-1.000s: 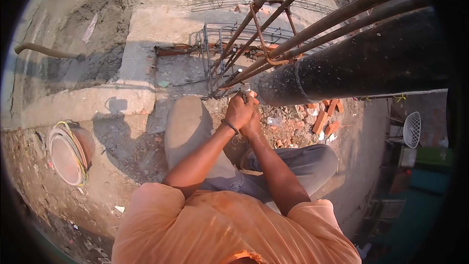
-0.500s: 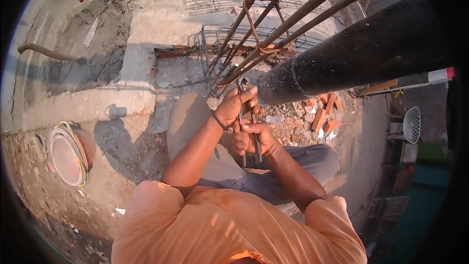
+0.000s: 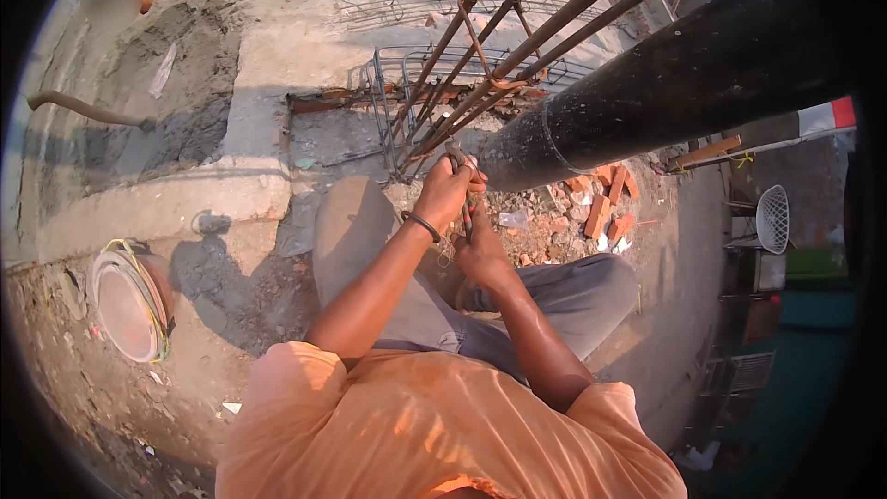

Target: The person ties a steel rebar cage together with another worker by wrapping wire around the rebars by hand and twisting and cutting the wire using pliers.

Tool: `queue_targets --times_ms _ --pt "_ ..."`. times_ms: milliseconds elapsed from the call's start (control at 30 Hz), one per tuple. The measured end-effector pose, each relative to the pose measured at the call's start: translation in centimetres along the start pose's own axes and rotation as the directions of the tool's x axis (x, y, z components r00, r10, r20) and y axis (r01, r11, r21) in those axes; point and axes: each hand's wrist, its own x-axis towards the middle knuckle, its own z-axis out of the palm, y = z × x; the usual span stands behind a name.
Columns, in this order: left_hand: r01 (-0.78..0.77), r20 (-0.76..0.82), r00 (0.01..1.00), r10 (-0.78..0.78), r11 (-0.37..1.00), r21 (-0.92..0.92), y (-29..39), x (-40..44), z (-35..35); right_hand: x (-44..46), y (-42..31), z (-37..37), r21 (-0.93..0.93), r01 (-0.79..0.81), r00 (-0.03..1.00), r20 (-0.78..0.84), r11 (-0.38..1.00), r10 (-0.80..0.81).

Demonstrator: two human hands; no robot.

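My right hand (image 3: 485, 254) is closed around the handles of dark metal pincers (image 3: 467, 219), which point up and away from my lap. Just beyond it, my left hand (image 3: 444, 196) is curled shut beside the head of the pincers. What its fingers pinch is hidden. A thin loop of wire (image 3: 445, 259) shows faintly below that hand. In front of both hands, upright rusty rebar rods (image 3: 453, 115) rise from the ground, tied by a square stirrup (image 3: 500, 85).
A thick black pipe (image 3: 647, 83) slants up at the right of the rods. Broken bricks (image 3: 599, 215) lie at its foot. A grey rebar cage (image 3: 381, 115) stands behind. On the left is a round bucket (image 3: 127, 305); a white chair (image 3: 772, 220) stands far right.
The right hand has moved up along the pincers and turned, closing their handles together. My left hand has shifted slightly and curled tighter near the jaws. The view has tilted a little.
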Motion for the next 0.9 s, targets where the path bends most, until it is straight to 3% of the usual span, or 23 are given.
queue_targets --times_ms 67,100,200,333,400,433,500,633,700,733,767,833,867,900 --pt "-0.043 0.036 0.998 0.042 0.999 0.02 -0.2 0.8 -0.1 1.0 2.0 -0.2 -0.135 0.063 0.996 -0.048 0.989 -0.07" --pt "-0.034 0.041 0.999 0.031 0.998 0.061 0.2 0.7 0.1 0.7 0.8 -1.2 -0.097 -0.004 1.0 -0.023 0.995 0.002" --pt "-0.042 0.045 0.998 0.04 0.998 0.047 -0.4 1.0 0.3 0.8 1.8 -0.7 -0.079 0.065 0.989 -0.126 0.995 -0.074" --pt "-0.123 -0.039 0.991 0.13 0.981 0.148 -0.4 0.8 0.2 2.5 0.9 0.7 -0.019 0.037 0.983 -0.177 0.999 -0.04" --pt "-0.104 -0.054 0.99 0.13 0.931 0.349 -2.8 2.1 -0.5 5.2 2.7 2.5 -0.01 0.017 0.97 -0.244 1.0 -0.019" --pt "-0.096 -0.062 0.989 0.137 0.89 0.447 -2.9 2.7 -0.8 6.4 3.4 2.7 0.01 0.107 0.952 -0.288 0.994 -0.1" --pt "-0.1 -0.038 0.991 0.125 0.913 0.394 -3.2 3.2 -0.7 7.8 4.9 2.8 0.038 0.268 0.897 -0.373 0.963 -0.235" --pt "-0.11 -0.008 0.993 0.12 0.934 0.34 -3.3 3.1 -0.8 9.1 5.6 3.1 -0.014 0.336 0.867 -0.385 0.942 -0.315" --pt "-0.1 0.065 0.994 0.087 0.969 0.228 -3.0 2.4 -1.5 7.1 4.5 2.5 0.2 0.16 0.983 -0.124 0.967 -0.137" --pt "-0.08 0.117 0.991 0.064 0.987 0.139 -1.9 1.8 -1.9 6.1 3.7 2.3 0.285 0.061 0.997 0.021 0.956 -0.07" --pt "-0.056 0.167 0.985 0.047 0.997 0.05 -0.7 1.3 -2.2 5.5 3.8 2.4 0.466 -0.113 0.959 0.283 0.877 -0.027" --pt "0.084 0.23 0.971 -0.071 0.995 -0.049 1.2 0.6 -2.5 3.4 2.0 0.6 0.769 -0.473 0.773 0.596 0.429 -0.217" --pt "0.163 0.274 0.952 -0.132 0.983 -0.091 1.9 0.2 -2.4 2.3 1.1 -0.5 0.741 -0.655 0.657 0.655 0.147 -0.372" --pt "0.148 0.267 0.956 -0.118 0.984 -0.096 2.4 -0.1 -1.6 1.9 0.7 -1.6 0.745 -0.624 0.676 0.667 0.238 -0.314"
